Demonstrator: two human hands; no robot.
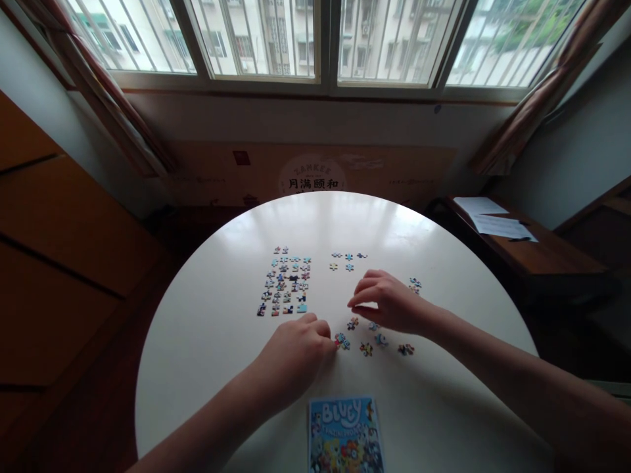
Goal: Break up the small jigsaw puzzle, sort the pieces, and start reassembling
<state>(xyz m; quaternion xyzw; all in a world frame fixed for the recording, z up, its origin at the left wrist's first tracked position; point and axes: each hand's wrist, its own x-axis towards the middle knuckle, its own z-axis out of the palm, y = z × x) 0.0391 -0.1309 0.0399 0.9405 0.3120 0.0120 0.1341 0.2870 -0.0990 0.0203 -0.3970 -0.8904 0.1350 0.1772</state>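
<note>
My left hand (302,349) rests low over the white table, its fingers curled and their tips closed at the left edge of a small heap of jigsaw puzzle pieces (342,341). Higher and to the right, my right hand (387,299) hovers with thumb and forefinger nearly together in a pinch; whatever is between them is too small to make out. Loose pieces lie under and around it, among them an orange-brown puzzle piece (352,324) and a yellowish puzzle piece (366,349). Beyond my left hand, several pieces stand in rows as a sorted block (294,278).
The round white table (187,341) carries a blue Bluey puzzle picture (345,433) at its near edge. A smaller group of puzzle pieces (349,257) lies farther back. More pieces (415,284) sit beyond my right wrist. A wooden side table (522,256) with papers (503,226) stands right.
</note>
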